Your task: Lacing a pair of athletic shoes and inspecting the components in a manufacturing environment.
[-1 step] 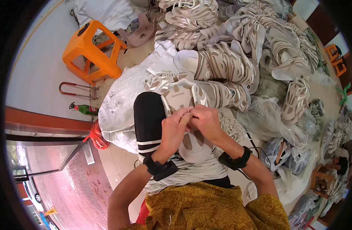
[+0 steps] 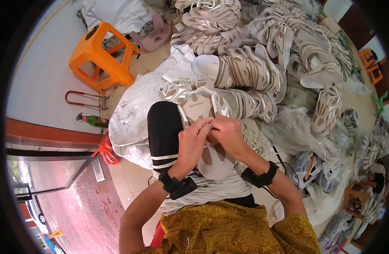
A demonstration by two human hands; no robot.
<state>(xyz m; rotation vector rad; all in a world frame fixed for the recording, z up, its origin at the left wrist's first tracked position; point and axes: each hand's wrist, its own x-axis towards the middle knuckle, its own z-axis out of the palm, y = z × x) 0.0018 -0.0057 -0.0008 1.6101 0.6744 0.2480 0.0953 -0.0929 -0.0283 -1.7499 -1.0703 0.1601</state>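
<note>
A beige and white shoe upper [image 2: 216,168] lies across my lap, its rounded toe toward me and its padded tongue away from me. Over its middle, my left hand [image 2: 193,143] and my right hand [image 2: 229,134] meet with fingertips pinched together. Whatever is between the fingers is hidden by the hands themselves. Below the toe, a thick bundle of white shoelaces [image 2: 198,195] stretches over my thighs. More loose pale laces [image 2: 254,142] hang just right of my right hand.
Stacked shoe uppers [image 2: 249,70] lie ahead, with more piles [image 2: 313,51] at the far right. A white sack [image 2: 133,110] is beside my left knee. Further left are an orange stool [image 2: 103,57], a green bottle [image 2: 95,121] and a red plastic bag [image 2: 108,150]. Clear plastic wrapping [image 2: 294,131] lies right.
</note>
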